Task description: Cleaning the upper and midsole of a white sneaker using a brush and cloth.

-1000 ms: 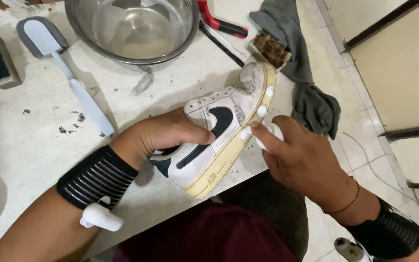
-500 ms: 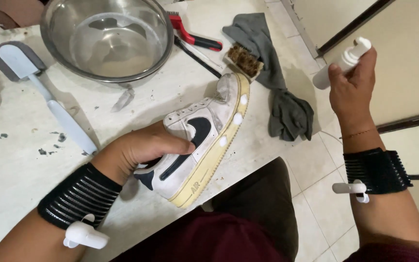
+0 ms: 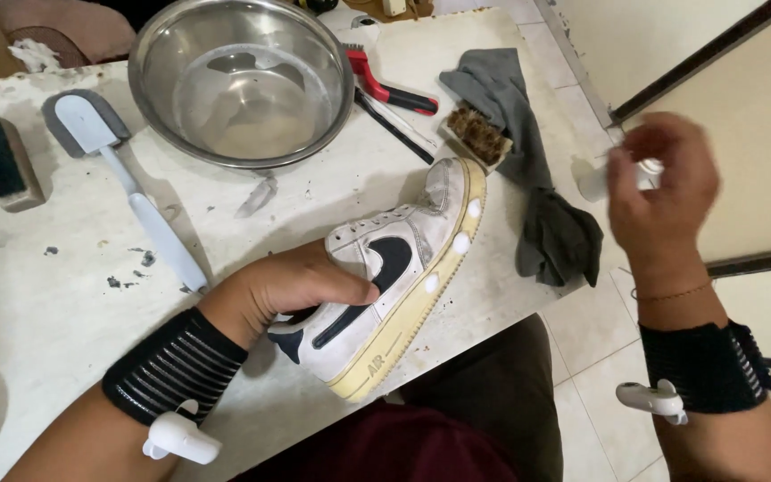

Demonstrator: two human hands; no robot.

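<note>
Now our left hand point(image 3: 292, 286) grips the white sneaker point(image 3: 394, 277) on its side on the worktop point(image 3: 64, 312). Our right hand point(image 3: 662, 192), closed around a small white bottle point(image 3: 595, 183), has lifted away, leaving 3 white dabs along the sole.

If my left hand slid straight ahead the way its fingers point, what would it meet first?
The left hand already grips the white sneaker; past its toe, probably the grey cloth.

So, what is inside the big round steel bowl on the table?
The big round steel bowl holds a shallow layer of clear water, with the bare metal bottom showing through. No brush or cloth lies in it. Its near inner wall is hidden behind the rim.
</note>
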